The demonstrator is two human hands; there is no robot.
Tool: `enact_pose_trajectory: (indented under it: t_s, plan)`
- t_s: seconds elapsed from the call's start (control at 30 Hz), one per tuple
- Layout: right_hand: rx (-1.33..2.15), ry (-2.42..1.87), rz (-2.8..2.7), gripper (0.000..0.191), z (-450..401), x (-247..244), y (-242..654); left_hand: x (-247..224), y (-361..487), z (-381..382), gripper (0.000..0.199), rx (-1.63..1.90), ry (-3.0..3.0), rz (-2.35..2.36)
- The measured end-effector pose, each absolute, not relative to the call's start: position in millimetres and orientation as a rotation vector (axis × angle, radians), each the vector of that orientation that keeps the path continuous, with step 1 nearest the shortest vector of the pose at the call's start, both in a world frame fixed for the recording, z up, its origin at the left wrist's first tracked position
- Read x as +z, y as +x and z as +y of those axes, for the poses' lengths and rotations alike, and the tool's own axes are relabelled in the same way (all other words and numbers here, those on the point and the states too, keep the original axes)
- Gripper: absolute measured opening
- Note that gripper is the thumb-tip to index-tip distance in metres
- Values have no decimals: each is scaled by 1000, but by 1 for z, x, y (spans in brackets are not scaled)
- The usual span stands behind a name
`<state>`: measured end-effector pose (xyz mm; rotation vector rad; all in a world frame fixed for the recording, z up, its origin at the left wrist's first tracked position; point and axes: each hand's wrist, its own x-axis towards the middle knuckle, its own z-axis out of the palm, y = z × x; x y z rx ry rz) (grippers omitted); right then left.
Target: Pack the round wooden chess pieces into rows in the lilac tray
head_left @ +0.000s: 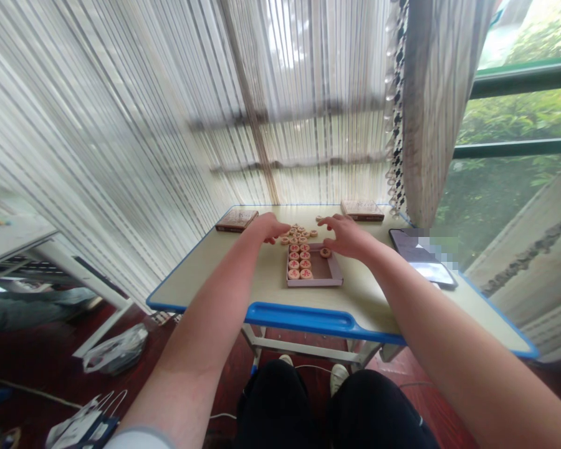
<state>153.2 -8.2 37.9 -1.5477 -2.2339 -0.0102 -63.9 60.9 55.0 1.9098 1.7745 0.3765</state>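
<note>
An open shallow box [315, 282] rests on the desk, with two columns of round wooden pieces [305, 264] with red characters along its left side. One more piece [325, 252] lies near its upper right corner. Beyond the box is a loose group of pieces [300, 234]. My left hand [272, 227] is at the left edge of that group, fingers apart, nothing visible in it. My right hand [339, 232] hovers at the box's upper right corner, thumb and fingers spread, close to the single piece and to another piece [318, 219] farther back.
Flat boxes lie at the desk's back left [237, 219] and back right [362, 210]. A dark case [411, 244] and a phone [434, 273] are on the right. A blue tray groove [303, 317] runs along the desk's front edge. Curtains hang behind.
</note>
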Motion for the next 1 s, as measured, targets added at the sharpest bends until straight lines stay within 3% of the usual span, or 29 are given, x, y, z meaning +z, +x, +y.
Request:
enact_pose_trajectory:
  t_s: [0.13,0.33,1.0]
  plan:
    - [-91,-1503,-2127,46,-7,36,154,48,-55,62,23,652,1810,1417]
    - [-18,-1427,-2107,38,0,28,151,36,-44,62,24,742,1715,1031]
    - [123,-1365,-2026,29,6,24,145,38,-39,56,45,824,1589,777]
